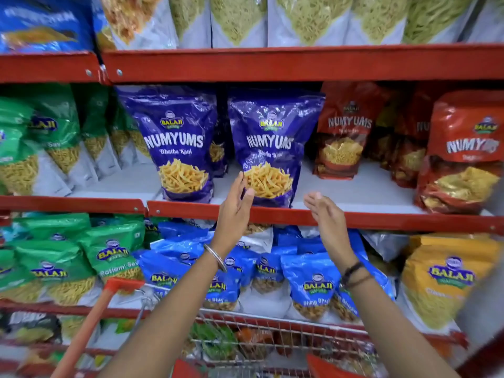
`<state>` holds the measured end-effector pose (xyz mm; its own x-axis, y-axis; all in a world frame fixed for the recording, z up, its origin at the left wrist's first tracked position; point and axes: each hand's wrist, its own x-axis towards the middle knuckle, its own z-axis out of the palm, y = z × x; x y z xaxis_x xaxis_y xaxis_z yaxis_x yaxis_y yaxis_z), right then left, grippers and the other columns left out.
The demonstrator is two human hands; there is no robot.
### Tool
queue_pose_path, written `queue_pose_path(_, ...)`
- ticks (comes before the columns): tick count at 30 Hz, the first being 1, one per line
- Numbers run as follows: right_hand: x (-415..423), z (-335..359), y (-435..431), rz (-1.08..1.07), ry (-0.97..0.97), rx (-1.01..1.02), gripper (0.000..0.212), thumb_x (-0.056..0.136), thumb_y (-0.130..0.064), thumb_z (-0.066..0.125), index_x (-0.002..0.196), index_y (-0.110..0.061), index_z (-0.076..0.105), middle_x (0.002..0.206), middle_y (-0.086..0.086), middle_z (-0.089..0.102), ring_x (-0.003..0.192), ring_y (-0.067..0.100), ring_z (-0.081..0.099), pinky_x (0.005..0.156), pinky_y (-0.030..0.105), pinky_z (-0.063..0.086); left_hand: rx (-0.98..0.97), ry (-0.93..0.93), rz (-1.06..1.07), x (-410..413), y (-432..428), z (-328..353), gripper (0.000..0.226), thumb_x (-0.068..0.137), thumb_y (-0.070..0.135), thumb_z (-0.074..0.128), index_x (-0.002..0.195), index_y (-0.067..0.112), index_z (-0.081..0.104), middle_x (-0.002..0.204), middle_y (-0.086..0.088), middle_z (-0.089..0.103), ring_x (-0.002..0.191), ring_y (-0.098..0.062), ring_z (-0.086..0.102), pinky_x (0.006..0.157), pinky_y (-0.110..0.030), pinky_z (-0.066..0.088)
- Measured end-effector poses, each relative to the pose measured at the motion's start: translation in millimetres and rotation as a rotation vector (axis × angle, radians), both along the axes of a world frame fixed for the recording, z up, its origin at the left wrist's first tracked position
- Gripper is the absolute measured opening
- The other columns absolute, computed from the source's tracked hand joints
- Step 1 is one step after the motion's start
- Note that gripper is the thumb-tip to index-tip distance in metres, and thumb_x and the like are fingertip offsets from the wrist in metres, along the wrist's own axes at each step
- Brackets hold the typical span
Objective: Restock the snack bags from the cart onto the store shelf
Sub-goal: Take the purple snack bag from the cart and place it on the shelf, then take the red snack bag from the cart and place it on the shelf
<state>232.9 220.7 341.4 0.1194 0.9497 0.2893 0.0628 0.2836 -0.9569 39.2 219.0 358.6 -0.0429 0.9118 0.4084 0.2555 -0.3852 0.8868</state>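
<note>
The right-hand purple snack bag stood upright at the front edge of the middle shelf, and everything else can be placed from it. Your left hand was open, fingers straight, with the fingertips at the bag's lower left corner; whether they actually touched the foil is hard to tell. Your right hand was open too, palm turned toward the bag, just off its lower right corner and apart from it, gripping nothing. A metal bangle sat on your left wrist and dark bands on your right.

Just left of that bag stood a second purple bag of the same kind, also upright and at the shelf front, with a narrow gap between the two. To the right of the bag, set further back, were red bags, and a larger red bag stood well to the right at the shelf edge. Green bags filled the far left of the same shelf.

Above the bag, the upper shelf carried pale bags of yellow sev. Below it, blue bags lay stacked and tilted, with green bags to their left and a yellow bag to their right.

Lowest in view, beneath your forearms, was the wire cart with its red handle, holding more packets too blurred to name.
</note>
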Motion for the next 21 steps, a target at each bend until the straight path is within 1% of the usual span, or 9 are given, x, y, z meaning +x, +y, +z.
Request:
queue_pose_path(3, 17, -35, -57, -0.008, 0.022, -0.032, 0.027, 0.095, -0.031, 0.041, 0.107, -0.019, 0.061, 0.105, 0.002, 0.07, 0.099, 0.01, 0.067, 0.088, 0.026, 0.051, 0.063, -0.046, -0.023, 17, -38, -36, 0.042, 0.092, 0.028, 0.044, 0.133, 0.029, 0.036, 0.142, 0.003, 0.045, 0.13, -0.003, 0.041, 0.109, -0.022, 0.034)
queue_pose_path(5, 30, -69, -96, -0.001, -0.008, -0.102, 0.027, 0.091, -0.038, 0.046, 0.101, -0.021, 0.065, 0.101, 0.004, 0.072, 0.095, 0.013, 0.068, 0.085, 0.03, 0.053, 0.037, -0.016, -0.051, 29, -65, -67, 0.039, 0.092, 0.024, 0.045, 0.13, 0.032, 0.039, 0.14, 0.006, 0.047, 0.128, -0.001, 0.043, 0.106, -0.016, 0.036)
queue_pose_path(9, 62, -152, -168, -0.048, -0.117, -0.396, 0.034, 0.082, -0.05, 0.056, 0.084, -0.018, 0.069, 0.085, 0.012, 0.074, 0.083, 0.016, 0.068, 0.078, 0.037, 0.054, -0.189, 0.05, -0.135, 47, -107, -149, 0.039, 0.09, 0.027, 0.048, 0.129, 0.033, 0.04, 0.138, 0.007, 0.048, 0.126, 0.001, 0.044, 0.103, -0.016, 0.039)
queue_pose_path(11, 81, -190, -195, -0.018, -0.213, -0.603, 0.024, 0.085, -0.04, 0.058, 0.08, -0.019, 0.069, 0.09, 0.022, 0.071, 0.084, 0.024, 0.066, 0.076, 0.039, 0.054, -0.336, 0.077, -0.164, 57, -121, -193, 0.037, 0.089, 0.028, 0.05, 0.122, 0.04, 0.04, 0.135, 0.003, 0.05, 0.126, -0.005, 0.046, 0.101, -0.016, 0.041)
queue_pose_path(12, 92, -208, -205, 0.0, -0.289, -0.703, 0.018, 0.087, -0.031, 0.057, 0.087, -0.016, 0.068, 0.095, 0.023, 0.069, 0.091, 0.03, 0.065, 0.081, 0.04, 0.053, -0.417, 0.078, -0.183, 62, -126, -214, 0.037, 0.089, 0.025, 0.051, 0.121, 0.04, 0.039, 0.135, 0.001, 0.05, 0.126, -0.008, 0.046, 0.099, -0.014, 0.041)
queue_pose_path(14, 111, -244, -215, -0.033, -0.41, -0.852, 0.023, 0.088, -0.02, 0.056, 0.099, -0.002, 0.065, 0.097, 0.02, 0.066, 0.101, 0.035, 0.061, 0.087, 0.035, 0.047, -0.554, 0.092, -0.211, 73, -133, -255, 0.04, 0.089, 0.023, 0.052, 0.125, 0.034, 0.038, 0.137, -0.004, 0.048, 0.128, -0.014, 0.045, 0.1, -0.017, 0.042)
queue_pose_path(17, 134, -288, -212, -0.04, -0.578, -1.081, 0.018, 0.086, -0.016, 0.055, 0.091, 0.001, 0.059, 0.087, 0.019, 0.057, 0.097, 0.036, 0.06, 0.073, 0.031, 0.041, -0.774, 0.136, -0.222, 94, -138, -307, 0.049, 0.089, 0.021, 0.052, 0.134, 0.017, 0.032, 0.143, -0.01, 0.04, 0.13, -0.021, 0.041, 0.102, -0.031, 0.039)
queue_pose_path(18, 140, -299, -208, -0.051, -0.594, -1.156, 0.02, 0.085, -0.015, 0.055, 0.095, 0.003, 0.054, 0.089, 0.019, 0.056, 0.095, 0.036, 0.06, 0.072, 0.033, 0.04, -0.837, 0.136, -0.225, 102, -138, -325, 0.052, 0.089, 0.018, 0.052, 0.135, 0.014, 0.029, 0.144, -0.011, 0.037, 0.13, -0.024, 0.04, 0.102, -0.033, 0.039)
queue_pose_path(21, 155, -336, -192, -0.038, -0.606, -1.208, 0.049, 0.085, -0.006, 0.052, 0.13, 0.002, 0.035, 0.126, 0.026, 0.054, 0.109, 0.037, 0.055, 0.078, 0.034, 0.04, -0.96, 0.137, -0.277, 124, -136, -368, 0.056, 0.087, 0.007, 0.052, 0.136, 0.017, 0.027, 0.144, -0.01, 0.036, 0.129, -0.025, 0.04, 0.092, -0.035, 0.044)
